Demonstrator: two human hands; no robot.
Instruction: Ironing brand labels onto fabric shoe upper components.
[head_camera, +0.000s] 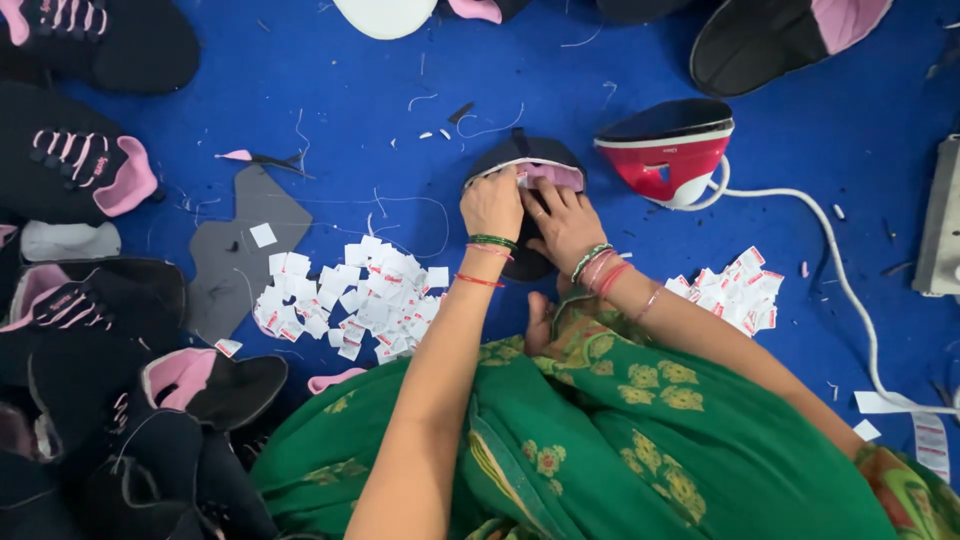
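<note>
Blue floor covering carries a black-and-pink shoe upper (527, 170) directly ahead, left hand (491, 205) and right hand (562, 222) both pinching its near pink-lined edge (red iron (668, 150) just right).

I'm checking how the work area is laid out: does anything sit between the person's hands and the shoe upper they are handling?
Nothing visible does. Both the left hand and the right hand rest directly on the black and pink shoe upper. The red iron stands to its right, apart from it.
</note>
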